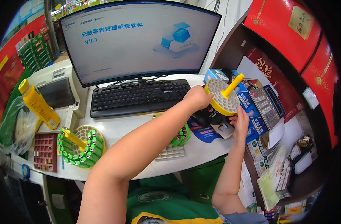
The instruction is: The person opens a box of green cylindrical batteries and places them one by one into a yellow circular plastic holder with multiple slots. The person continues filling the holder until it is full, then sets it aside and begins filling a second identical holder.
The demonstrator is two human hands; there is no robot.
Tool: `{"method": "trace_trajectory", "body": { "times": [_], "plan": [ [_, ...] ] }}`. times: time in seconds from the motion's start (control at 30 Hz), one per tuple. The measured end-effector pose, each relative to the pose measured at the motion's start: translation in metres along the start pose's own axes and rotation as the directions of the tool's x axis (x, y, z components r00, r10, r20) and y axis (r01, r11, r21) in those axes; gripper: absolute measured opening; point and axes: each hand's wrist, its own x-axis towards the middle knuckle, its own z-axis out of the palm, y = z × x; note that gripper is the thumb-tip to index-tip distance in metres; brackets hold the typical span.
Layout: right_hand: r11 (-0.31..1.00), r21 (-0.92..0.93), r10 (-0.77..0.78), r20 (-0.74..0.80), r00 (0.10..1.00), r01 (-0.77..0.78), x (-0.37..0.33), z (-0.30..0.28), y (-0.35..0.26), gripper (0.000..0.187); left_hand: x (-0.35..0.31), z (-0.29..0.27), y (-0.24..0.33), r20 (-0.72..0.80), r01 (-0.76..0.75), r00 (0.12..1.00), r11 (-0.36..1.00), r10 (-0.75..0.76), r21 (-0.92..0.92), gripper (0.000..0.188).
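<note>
Left hand (pixel 197 98) is clenched on the far-left rim of a yellow round holder (pixel 219 98), a disc full of round holes with a yellow centre post sticking up to the right. The holder is tilted, its holed face turned toward the camera, lifted off the table (pixel 120 128) at the right side, in front of a stack of blue boxes (pixel 252 108) and a calculator (pixel 263 104). Right hand (pixel 240 125) comes up from below, fingers spread and touching the holder's lower right edge and a black item beneath it; whether it truly grips cannot be told.

On the near left of the table sits a second yellow holder (pixel 83 145), lying flat, its rim packed with green tubes (pixel 89 155), yellow post tilted left. A red tray (pixel 45 151) with square cells lies just left of it. A yellow bottle (pixel 38 104) lies farther left. More green tubes (pixel 181 136) show under the left forearm, beside a white grid tray (pixel 170 152). Black keyboard (pixel 138 97) and a curved monitor (pixel 140 37) are at the far side.
</note>
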Motion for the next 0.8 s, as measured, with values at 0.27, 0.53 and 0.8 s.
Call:
{"method": "trace_trajectory", "body": {
  "times": [0.27, 0.53, 0.8],
  "plan": [
    [0.944, 0.319, -0.131, 0.117, 0.984, 0.088, -0.02, 0.001, -0.024, 0.032, -0.013, -0.01, 0.01, 0.063, 0.03, 0.998, 0.935, -0.008, -0.353, 0.025],
    [0.881, 0.474, -0.204, 0.355, 0.913, 0.012, -0.133, 0.034, -0.079, 0.051, -0.162, -0.078, -0.021, -0.172, -0.25, 0.968, 0.653, 0.183, -0.714, 0.036],
    [0.835, 0.267, 0.095, 0.791, 0.604, -0.481, -0.237, 0.062, -0.035, 0.079, -0.322, -0.08, -0.134, -0.275, -0.122, 0.947, 0.608, -0.165, -0.785, 0.04]
  ]
}}
